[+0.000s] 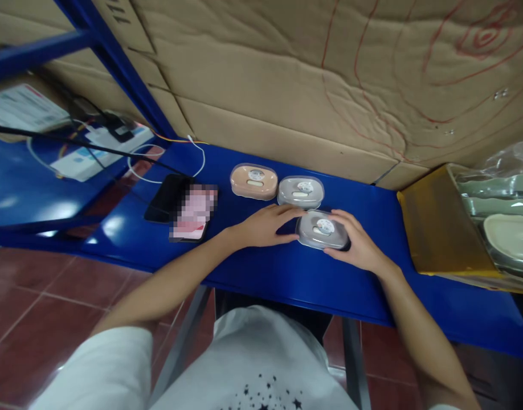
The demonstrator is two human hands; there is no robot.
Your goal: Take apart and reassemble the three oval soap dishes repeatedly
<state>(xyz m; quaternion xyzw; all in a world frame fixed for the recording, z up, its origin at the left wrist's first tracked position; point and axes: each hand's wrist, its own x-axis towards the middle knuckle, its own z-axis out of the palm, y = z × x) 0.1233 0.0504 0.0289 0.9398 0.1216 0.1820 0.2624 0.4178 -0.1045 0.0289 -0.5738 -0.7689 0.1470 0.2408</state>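
A rounded grey plastic box [315, 242] with a clear lid and a round label, much like a soap box, lies between my hands. My right hand [359, 242] grips its right end, fingers at the back edge and thumb at the front. At the left end, my left hand [270, 225] has its fingertips and thumb against the box. Just behind it on the table sits a light grey box [315, 196] of the same shape. A peach box [244, 185] stands to the left of that one.
The blue table [261, 267] backs onto a cardboard wall [261, 102] with red scribbles. On the right stands an open carton [445, 228] holding green and cream plastic pieces. A phone [195, 213], a black object [165, 196], cables and a power strip [88, 159] lie left.
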